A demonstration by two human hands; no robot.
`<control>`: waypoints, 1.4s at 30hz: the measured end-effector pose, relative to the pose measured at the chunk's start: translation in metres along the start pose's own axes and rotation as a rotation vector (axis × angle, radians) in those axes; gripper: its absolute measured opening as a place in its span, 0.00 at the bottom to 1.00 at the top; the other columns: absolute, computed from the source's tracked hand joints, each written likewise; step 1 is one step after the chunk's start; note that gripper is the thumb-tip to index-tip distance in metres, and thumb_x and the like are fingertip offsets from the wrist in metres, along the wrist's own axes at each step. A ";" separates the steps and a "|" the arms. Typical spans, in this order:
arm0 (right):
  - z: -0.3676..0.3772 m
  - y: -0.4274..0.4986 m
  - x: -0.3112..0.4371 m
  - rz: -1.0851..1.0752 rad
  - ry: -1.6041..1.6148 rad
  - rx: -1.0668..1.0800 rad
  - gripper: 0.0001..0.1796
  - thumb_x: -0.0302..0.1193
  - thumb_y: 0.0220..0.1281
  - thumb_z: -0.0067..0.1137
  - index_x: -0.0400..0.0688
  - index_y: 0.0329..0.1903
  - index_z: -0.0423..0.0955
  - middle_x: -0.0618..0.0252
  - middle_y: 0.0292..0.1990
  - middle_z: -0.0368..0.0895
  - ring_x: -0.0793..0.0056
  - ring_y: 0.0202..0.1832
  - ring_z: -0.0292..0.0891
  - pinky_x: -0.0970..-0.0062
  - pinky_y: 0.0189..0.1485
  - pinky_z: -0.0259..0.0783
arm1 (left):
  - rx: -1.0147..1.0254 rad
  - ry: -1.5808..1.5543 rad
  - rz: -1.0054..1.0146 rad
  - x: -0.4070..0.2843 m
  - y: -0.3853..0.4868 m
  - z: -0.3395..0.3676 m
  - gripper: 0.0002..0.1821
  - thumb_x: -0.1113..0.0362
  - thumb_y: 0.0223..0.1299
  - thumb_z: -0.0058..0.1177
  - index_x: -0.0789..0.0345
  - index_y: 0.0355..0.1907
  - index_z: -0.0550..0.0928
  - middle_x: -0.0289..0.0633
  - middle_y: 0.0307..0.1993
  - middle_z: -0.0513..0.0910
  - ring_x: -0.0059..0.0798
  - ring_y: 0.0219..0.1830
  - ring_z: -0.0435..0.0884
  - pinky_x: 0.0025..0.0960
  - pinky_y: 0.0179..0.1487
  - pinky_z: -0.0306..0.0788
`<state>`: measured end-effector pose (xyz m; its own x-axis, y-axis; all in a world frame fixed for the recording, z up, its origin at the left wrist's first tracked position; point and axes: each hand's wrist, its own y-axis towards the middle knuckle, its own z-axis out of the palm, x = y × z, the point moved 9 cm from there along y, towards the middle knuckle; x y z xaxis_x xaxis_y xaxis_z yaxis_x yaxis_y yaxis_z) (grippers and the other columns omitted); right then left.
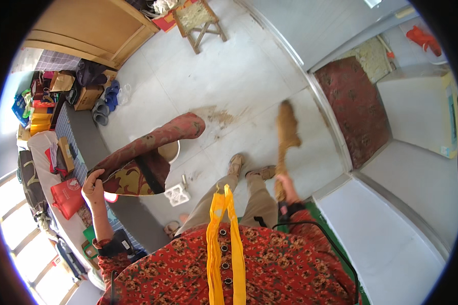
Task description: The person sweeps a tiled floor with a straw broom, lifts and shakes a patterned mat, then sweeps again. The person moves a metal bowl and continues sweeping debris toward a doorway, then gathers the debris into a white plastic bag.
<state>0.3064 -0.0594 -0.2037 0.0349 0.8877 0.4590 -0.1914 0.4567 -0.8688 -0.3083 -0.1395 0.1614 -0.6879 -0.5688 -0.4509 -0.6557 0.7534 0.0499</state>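
On the left, my left hand grips the edge of a patterned reddish cloth piece, folded over, with a gold-patterned part and a dark strip hanging below. It hangs in front of a whitish bucket, which it partly hides. Over on the right, my right hand is closed around the lower end of a long brown object, blurred, perhaps a brush or a twisted cloth. Brown dirt marks the pale tiled floor between the two held things.
A wooden stool stands at the top. Slippers and a cardboard box lie at the left by a shelf with bags. A white plastic block is near my feet. A red mat lies beyond the door sill at right.
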 end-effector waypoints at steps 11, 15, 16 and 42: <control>0.016 0.008 0.105 -0.091 -0.140 0.068 0.35 0.24 0.52 0.59 0.43 0.65 0.63 0.58 0.25 0.77 0.68 0.18 0.75 0.69 0.18 0.71 | -0.100 -0.199 0.044 -0.006 -0.003 0.000 0.18 0.79 0.47 0.43 0.70 0.37 0.85 0.39 0.33 0.85 0.26 0.38 0.82 0.25 0.45 0.73; 0.023 0.085 0.229 -0.222 -0.255 0.051 0.23 0.30 0.55 0.56 0.42 0.55 0.67 0.60 0.23 0.75 0.69 0.17 0.73 0.70 0.18 0.70 | -0.066 -0.112 -0.022 -0.009 0.003 0.011 0.19 0.81 0.44 0.40 0.70 0.34 0.85 0.43 0.33 0.85 0.30 0.39 0.83 0.28 0.48 0.74; 0.026 0.115 0.246 -0.178 -0.152 0.023 0.21 0.30 0.56 0.55 0.42 0.53 0.67 0.61 0.23 0.74 0.69 0.17 0.72 0.71 0.17 0.69 | -0.065 -0.091 0.001 -0.017 0.004 0.015 0.18 0.81 0.43 0.41 0.70 0.33 0.85 0.43 0.33 0.86 0.31 0.37 0.84 0.28 0.46 0.75; 0.205 0.367 0.362 -0.359 -0.636 0.266 0.20 0.33 0.47 0.56 0.40 0.45 0.71 0.62 0.27 0.75 0.68 0.31 0.74 0.66 0.30 0.69 | 0.029 0.190 -0.367 -0.120 -0.024 0.083 0.16 0.79 0.38 0.45 0.65 0.29 0.86 0.45 0.25 0.81 0.37 0.28 0.81 0.31 0.35 0.74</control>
<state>0.0482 0.4174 -0.3183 -0.4151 0.4479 0.7919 -0.5064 0.6094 -0.6101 -0.1840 -0.0624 0.1406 -0.4571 -0.8501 -0.2617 -0.8610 0.4967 -0.1097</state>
